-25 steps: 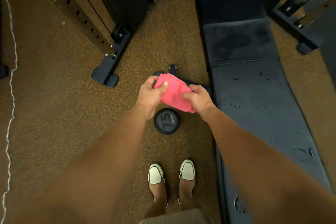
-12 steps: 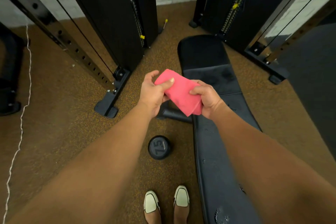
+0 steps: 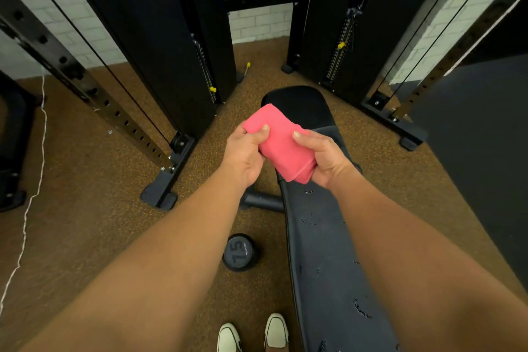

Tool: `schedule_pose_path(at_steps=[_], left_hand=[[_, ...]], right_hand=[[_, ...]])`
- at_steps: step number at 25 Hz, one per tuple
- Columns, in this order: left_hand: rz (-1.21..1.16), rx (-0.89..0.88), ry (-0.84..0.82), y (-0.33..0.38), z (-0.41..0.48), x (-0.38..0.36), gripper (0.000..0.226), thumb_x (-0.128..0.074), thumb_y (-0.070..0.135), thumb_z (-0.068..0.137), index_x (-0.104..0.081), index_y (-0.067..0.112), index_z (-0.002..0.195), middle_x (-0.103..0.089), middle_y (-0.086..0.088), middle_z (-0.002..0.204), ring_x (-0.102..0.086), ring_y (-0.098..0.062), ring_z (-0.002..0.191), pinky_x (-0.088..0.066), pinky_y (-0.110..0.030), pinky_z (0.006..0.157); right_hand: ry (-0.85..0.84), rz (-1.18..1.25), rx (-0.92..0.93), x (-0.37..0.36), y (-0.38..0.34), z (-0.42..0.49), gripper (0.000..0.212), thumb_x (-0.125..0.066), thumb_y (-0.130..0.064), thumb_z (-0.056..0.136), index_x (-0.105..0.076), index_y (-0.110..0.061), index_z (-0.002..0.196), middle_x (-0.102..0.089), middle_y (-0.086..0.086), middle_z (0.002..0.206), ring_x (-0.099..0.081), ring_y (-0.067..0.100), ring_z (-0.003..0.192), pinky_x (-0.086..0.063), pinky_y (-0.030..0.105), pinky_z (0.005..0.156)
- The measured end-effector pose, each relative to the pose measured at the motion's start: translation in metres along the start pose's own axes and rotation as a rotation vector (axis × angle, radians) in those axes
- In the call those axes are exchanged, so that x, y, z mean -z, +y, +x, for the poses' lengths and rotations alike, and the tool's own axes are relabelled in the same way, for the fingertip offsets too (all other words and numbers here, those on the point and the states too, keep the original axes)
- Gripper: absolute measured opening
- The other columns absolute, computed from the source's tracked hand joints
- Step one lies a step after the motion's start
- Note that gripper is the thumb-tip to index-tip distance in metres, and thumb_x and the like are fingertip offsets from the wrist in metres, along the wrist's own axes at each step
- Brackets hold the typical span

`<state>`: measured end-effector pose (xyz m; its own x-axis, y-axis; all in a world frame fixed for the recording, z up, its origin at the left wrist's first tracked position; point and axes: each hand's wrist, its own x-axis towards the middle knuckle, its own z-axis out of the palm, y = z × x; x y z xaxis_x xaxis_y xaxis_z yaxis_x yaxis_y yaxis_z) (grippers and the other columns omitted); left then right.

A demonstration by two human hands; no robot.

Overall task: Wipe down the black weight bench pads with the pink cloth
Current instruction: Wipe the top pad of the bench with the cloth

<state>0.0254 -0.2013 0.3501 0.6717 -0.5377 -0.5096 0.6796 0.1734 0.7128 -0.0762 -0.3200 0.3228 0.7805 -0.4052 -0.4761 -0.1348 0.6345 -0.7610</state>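
- Left hand (image 3: 245, 154) and right hand (image 3: 323, 158) both grip the folded pink cloth (image 3: 278, 141), held in the air above the black weight bench pad (image 3: 323, 251).
- A dumbbell (image 3: 239, 251) marked 75 stands on the floor left of the bench.

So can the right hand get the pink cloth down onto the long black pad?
Probably yes. The right hand already grips the pink cloth together with the left hand, right above the bench pad, and nothing lies between them.

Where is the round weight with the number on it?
The dumbbell lies on the floor just left of the bench, ahead of the shoes.
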Motion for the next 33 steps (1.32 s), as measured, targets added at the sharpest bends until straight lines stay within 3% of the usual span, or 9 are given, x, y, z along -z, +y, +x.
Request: schedule_pose_path(at_steps=[4,10,14,19,22,25,30,33], left_hand=[[-0.014,-0.014,-0.017,-0.003,-0.002,-0.019,0.019,-0.059,0.005,0.093,-0.061,0.016,0.109,-0.068,-0.008,0.108,-0.065,-0.021,0.101,-0.054,-0.04,0.087],[0.105,0.003,0.062,-0.01,0.016,-0.031,0.008,-0.061,0.022,0.094,-0.062,0.019,0.101,-0.068,-0.003,0.103,-0.064,-0.019,0.101,-0.05,-0.044,0.095],[0.245,0.028,0.088,-0.011,0.033,-0.028,0.018,-0.062,0.011,0.093,-0.061,0.018,0.109,-0.066,0.001,0.101,-0.061,-0.014,0.095,-0.05,-0.034,0.077],[0.222,0.076,0.094,0.003,0.057,-0.017,0.017,-0.055,0.008,0.096,-0.062,0.021,0.104,-0.067,-0.003,0.104,-0.062,-0.02,0.099,-0.05,-0.042,0.084],[0.227,0.085,0.061,0.011,0.074,-0.009,0.018,-0.052,0.008,0.097,-0.061,0.018,0.11,-0.067,-0.006,0.109,-0.062,-0.021,0.102,-0.051,-0.042,0.088],[0.235,0.093,0.039,0.016,0.088,-0.005,0.018,-0.052,0.008,0.098,-0.059,0.018,0.112,-0.064,-0.009,0.115,-0.061,-0.023,0.108,-0.05,-0.044,0.093],[0.253,0.125,0.026,0.012,0.108,-0.006,0.018,-0.053,0.008,0.097,-0.056,0.018,0.111,-0.062,-0.01,0.117,-0.06,-0.025,0.108,-0.048,-0.049,0.096],[0.292,0.096,0.039,0.004,0.123,-0.009,0.021,-0.052,0.006,0.097,-0.056,0.015,0.115,-0.063,-0.008,0.113,-0.06,-0.024,0.106,-0.049,-0.048,0.095]], right_hand=[[-0.004,0.003,-0.005,-0.002,-0.01,-0.003,0.059,-0.077,-0.023,0.071,-0.06,0.0,0.123,-0.066,0.02,0.115,-0.066,0.032,0.1,-0.055,0.041,0.08],[0.043,0.103,0.033,0.009,-0.001,0.009,0.038,-0.07,-0.012,0.081,-0.058,-0.006,0.117,-0.064,0.02,0.115,-0.059,0.037,0.11,-0.05,0.051,0.093],[0.002,0.111,0.018,0.014,0.004,0.023,0.054,-0.067,-0.008,0.073,-0.055,-0.006,0.126,-0.061,0.022,0.122,-0.058,0.037,0.11,-0.049,0.051,0.093],[-0.132,0.168,-0.055,0.009,0.002,0.037,0.045,-0.058,-0.006,0.073,-0.062,-0.01,0.118,-0.066,0.015,0.109,-0.064,0.03,0.095,-0.055,0.042,0.079],[-0.096,0.198,-0.048,-0.001,0.006,0.053,0.045,-0.065,-0.011,0.075,-0.06,-0.008,0.119,-0.065,0.017,0.112,-0.064,0.031,0.098,-0.055,0.045,0.081],[-0.044,0.217,-0.052,-0.008,0.008,0.065,0.06,-0.073,-0.016,0.074,-0.054,-0.009,0.13,-0.062,0.019,0.12,-0.06,0.034,0.107,-0.051,0.05,0.091],[0.025,0.276,-0.059,-0.006,0.017,0.081,0.053,-0.071,-0.016,0.076,-0.058,-0.009,0.127,-0.063,0.018,0.118,-0.061,0.035,0.106,-0.052,0.05,0.088],[0.04,0.272,-0.048,0.002,0.019,0.092,0.037,-0.063,-0.007,0.084,-0.062,-0.012,0.121,-0.064,0.017,0.114,-0.061,0.033,0.102,-0.052,0.049,0.089]])
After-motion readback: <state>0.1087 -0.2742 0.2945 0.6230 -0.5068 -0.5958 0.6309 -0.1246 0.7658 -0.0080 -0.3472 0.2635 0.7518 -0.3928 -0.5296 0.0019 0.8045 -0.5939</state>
